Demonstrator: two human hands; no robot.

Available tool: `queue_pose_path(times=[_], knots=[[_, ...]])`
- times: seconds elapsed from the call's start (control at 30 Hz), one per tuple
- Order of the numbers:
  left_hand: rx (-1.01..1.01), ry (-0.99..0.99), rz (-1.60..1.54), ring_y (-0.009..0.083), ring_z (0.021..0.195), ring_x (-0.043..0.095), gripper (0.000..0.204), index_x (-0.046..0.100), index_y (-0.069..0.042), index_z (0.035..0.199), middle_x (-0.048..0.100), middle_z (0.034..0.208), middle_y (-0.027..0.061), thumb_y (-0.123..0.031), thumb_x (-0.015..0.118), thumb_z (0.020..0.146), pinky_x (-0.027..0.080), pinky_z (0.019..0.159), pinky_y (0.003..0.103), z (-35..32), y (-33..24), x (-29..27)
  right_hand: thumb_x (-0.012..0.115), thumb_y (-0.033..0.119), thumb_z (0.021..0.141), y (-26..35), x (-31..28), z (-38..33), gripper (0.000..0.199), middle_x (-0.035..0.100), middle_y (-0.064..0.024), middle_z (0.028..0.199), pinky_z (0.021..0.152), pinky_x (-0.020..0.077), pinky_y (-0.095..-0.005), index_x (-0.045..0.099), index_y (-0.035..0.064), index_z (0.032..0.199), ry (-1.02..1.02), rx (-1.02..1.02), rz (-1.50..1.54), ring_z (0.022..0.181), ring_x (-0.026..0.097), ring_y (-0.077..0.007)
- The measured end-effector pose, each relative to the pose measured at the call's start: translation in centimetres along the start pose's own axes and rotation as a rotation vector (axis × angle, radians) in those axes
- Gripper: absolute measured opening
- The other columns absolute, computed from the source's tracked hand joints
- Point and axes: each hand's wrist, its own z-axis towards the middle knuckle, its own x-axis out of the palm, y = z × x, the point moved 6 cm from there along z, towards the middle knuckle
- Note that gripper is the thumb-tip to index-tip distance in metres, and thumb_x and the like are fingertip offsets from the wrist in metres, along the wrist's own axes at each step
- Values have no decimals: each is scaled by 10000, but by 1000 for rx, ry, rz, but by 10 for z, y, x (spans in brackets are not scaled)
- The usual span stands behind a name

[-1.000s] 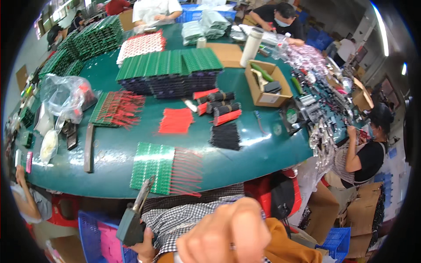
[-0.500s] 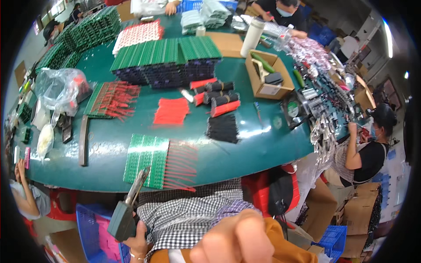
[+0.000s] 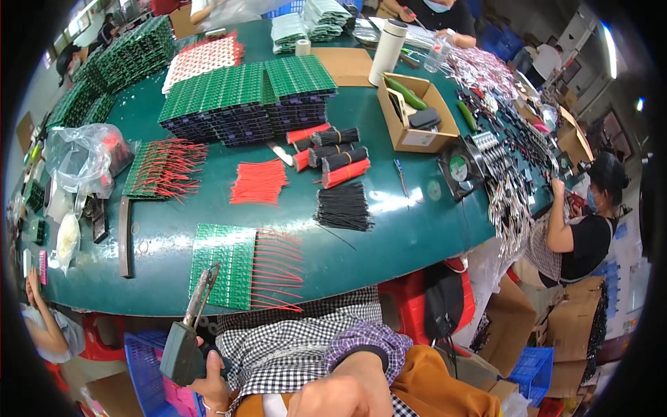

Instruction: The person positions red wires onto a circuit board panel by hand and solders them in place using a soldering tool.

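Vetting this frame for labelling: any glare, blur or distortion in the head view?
Head view: white glare on the green table, right of the black wires; head view: right hand looks soft, cropped by the lower edge; head view: the table's near edge bows, fisheye-style.

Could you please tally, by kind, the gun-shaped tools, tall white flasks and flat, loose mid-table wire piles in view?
Gun-shaped tool, in the left hand: 1
Tall white flask: 1
Red wire pile plus black wire pile: 2
Total: 4
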Motion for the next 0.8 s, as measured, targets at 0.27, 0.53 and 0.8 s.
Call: queue_pose_path(times=[0.27, 0.53, 0.8], knots=[[-63, 27, -13, 145, 668, 603, 461, 598, 56, 1339, 683, 1216, 151, 57, 725, 897, 497, 559, 299, 11, 5, 14, 756, 77, 999, 17, -29, 2, 202, 711, -210, 947, 701, 546, -441, 717, -120, 1027, -147, 96, -22, 818, 696, -364], [-81, 9, -95, 139, 597, 551, 475, 530, 52, 1351, 655, 1212, 172, 34, 681, 901, 447, 505, 291, 29, -6, 27, 744, 43, 978, 36, -54, -1, 141, 714, -198, 999, 762, 552, -432, 717, -72, 1056, -140, 229, -178, 884, 693, -343], [-91, -14, -114, 133, 642, 543, 523, 490, 42, 1410, 647, 1302, 191, 55, 650, 911, 447, 540, 286, 44, -1, 23, 790, -1, 851, 148, -167, -69, 109, 704, -88, 909, 753, 560, -402, 760, 27, 952, -628, 659, -2308, 851, 688, -297]])
